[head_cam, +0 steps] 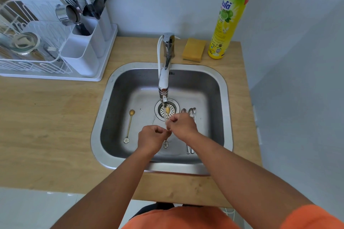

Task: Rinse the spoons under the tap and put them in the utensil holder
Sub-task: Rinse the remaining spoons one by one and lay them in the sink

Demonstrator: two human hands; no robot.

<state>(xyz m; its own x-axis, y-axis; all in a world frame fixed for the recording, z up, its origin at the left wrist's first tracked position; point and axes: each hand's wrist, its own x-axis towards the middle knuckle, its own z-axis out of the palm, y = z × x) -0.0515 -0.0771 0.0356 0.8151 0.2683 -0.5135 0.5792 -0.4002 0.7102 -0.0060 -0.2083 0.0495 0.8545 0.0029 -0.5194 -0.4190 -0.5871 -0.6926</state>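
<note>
You're pinching the gold spoon (167,115) with both left hand (151,136) and right hand (181,123), bowl under the tap (164,87) stream above the sink (216,87). Wet thin handle is risking a slip; utensil holder (87,42) is sitting well apart, so carrying means dripping on the table (46,117).

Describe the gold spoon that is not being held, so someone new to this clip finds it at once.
Start at the steel sink set in the wooden counter. On its floor, left of the drain, lies a thin gold spoon, bowl toward the tap. Unlike the silver spoons on the right, it is gold with a flower-shaped handle end, and neither hand touches it.
</note>
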